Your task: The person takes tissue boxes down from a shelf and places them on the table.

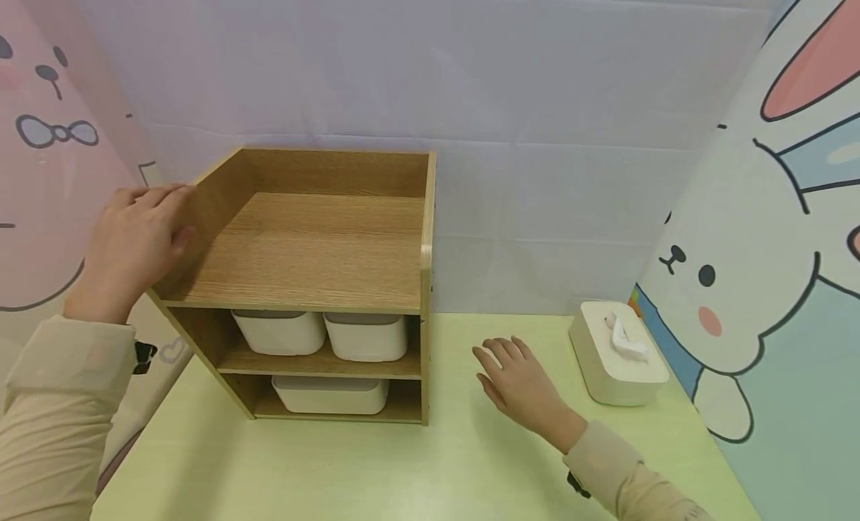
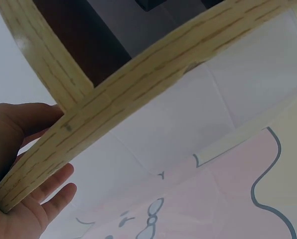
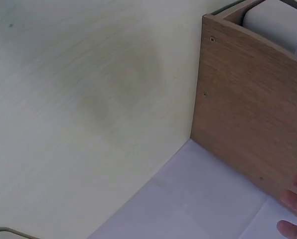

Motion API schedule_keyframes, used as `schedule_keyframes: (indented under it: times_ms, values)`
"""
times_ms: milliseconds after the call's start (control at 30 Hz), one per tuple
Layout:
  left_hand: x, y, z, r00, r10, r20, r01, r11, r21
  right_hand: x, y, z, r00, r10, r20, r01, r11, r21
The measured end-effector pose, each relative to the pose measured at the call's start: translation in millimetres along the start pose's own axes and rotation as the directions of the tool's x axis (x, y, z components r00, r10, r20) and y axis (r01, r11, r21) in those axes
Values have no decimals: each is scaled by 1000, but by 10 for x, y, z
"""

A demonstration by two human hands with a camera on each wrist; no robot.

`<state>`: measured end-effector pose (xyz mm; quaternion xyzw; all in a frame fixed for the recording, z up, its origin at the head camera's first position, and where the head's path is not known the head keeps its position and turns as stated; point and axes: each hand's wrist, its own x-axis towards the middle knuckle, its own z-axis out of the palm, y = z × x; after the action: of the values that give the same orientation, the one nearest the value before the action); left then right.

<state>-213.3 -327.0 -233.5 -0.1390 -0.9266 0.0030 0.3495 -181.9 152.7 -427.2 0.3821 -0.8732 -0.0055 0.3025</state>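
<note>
A wooden shelf unit (image 1: 309, 245) stands on the table against the back wall. My left hand (image 1: 137, 241) grips the upper edge of its left side panel (image 2: 88, 117), thumb on the inner face and fingers round the outer face in the left wrist view. My right hand (image 1: 527, 390) hovers over the table to the right of the unit, fingers spread and holding nothing. In the right wrist view only some fingertips (image 3: 294, 201) show, beside the right side panel (image 3: 248, 104). Two white bins (image 1: 368, 338) sit on the middle shelf and a wider white bin (image 1: 331, 396) sits below.
A white tissue box (image 1: 614, 387) with a tissue sticking out stands at the table's right. The pale table (image 1: 349, 476) runs back to a plain wall covering (image 1: 571, 88). Cartoon-printed walls (image 1: 725, 282) flank both sides.
</note>
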Motion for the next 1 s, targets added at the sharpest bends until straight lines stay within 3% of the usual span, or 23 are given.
schedule_keyframes:
  times_ms: [533,767,1000]
  values:
    - [14,-5,17,999,-31,37,30,1000,9,169,-402,-105,976,-218,8,217,975,46]
    - [4,5,-3,999,-24,23,24,1000,1,231,-550,-194,947,-323,0,322,945,54]
    - [-1,12,-22,1000,-1,-1,1,1000,-7,339,-647,-226,905,-417,-89,421,906,33]
